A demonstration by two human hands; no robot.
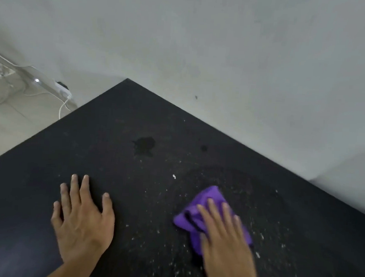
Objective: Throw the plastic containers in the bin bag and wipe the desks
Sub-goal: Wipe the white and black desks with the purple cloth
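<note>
A black desk (112,133) fills the lower part of the head view, its far corner against a grey wall. White crumbs and specks are scattered over its middle and right, and a dark wet stain (144,145) lies further back. My right hand (226,234) presses flat on a crumpled purple cloth (202,206) on the desk's right side; the hand looks blurred. My left hand (83,220) rests flat on the desk at the left, fingers spread, holding nothing. No plastic containers or bin bag are in view.
A grey wall (226,55) runs behind the desk's far and right edges. On the light tiled floor at the left lie a white power strip (62,88) and white cables (63,106). A larger white crumb (174,176) sits mid-desk.
</note>
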